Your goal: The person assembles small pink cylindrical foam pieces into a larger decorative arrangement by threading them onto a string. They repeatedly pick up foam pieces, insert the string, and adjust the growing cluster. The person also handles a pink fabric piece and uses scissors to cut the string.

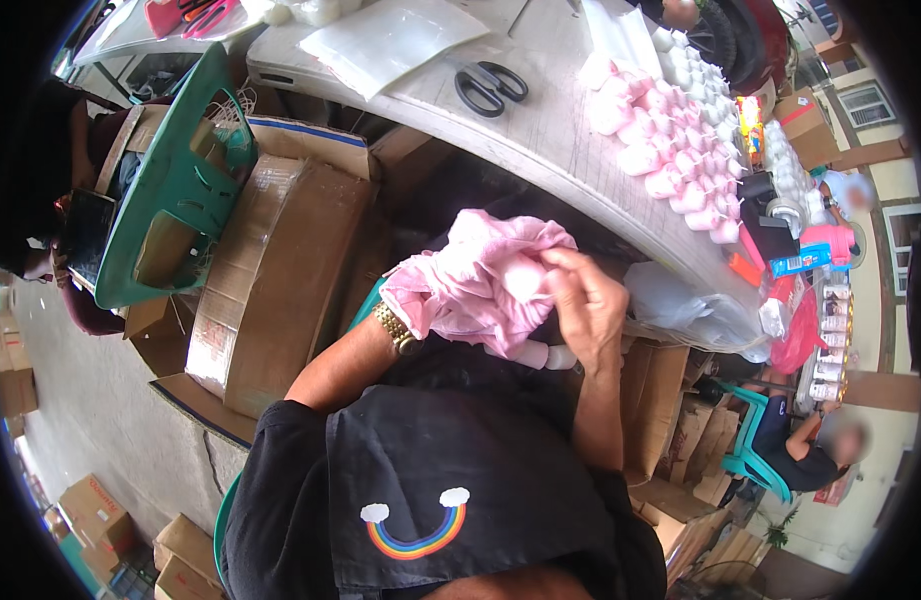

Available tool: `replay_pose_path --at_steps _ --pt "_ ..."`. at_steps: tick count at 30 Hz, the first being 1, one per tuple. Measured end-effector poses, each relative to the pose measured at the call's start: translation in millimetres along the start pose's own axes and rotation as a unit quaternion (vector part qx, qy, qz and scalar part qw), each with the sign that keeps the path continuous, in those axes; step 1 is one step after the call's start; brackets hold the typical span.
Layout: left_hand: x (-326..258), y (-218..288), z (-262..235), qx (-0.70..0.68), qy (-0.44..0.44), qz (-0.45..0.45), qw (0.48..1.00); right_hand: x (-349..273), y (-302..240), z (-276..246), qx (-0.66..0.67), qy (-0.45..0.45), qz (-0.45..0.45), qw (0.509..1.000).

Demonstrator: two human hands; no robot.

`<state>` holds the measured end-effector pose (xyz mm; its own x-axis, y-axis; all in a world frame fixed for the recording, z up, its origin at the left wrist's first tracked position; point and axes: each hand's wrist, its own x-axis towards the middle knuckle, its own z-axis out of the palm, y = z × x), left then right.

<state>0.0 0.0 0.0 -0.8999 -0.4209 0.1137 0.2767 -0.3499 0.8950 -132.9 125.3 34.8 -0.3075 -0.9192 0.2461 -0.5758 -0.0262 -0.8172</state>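
This is looking like a small workshop: small, rounded pink pieces (676, 150) are clustering in rows on a long, off-white desk (551, 130), alongside black-handled scissors (493, 86) and clear plastic sheets (391, 45). Brown cardboard boxes (281, 270) are crowding the grey concrete floor (111, 410), and a dark-shirted person (811, 464) is sitting nearby on a green plastic chair (753, 462).

That long whitish table (561, 135) is pretty loaded, with some clear plastic sheets (393, 45), black-handled scissors (489, 86) just beside them, then a big bunch of pink candle-looking things (671, 150) with white ones (693, 62) packed alongside.
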Motion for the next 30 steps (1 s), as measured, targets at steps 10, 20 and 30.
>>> replay_pose_path --at_steps 10,20,30 --pt "-9 32 -2 -0.135 0.083 -0.005 0.987 -28 66 16 0.204 -0.207 0.069 0.955" --pt "-7 20 -9 0.083 0.107 0.100 0.986 0 -2 -25 0.083 -0.010 -0.014 0.996" --pt "-5 50 -1 0.324 0.013 0.037 0.945 16 -13 11 -0.117 -0.084 0.069 0.987"
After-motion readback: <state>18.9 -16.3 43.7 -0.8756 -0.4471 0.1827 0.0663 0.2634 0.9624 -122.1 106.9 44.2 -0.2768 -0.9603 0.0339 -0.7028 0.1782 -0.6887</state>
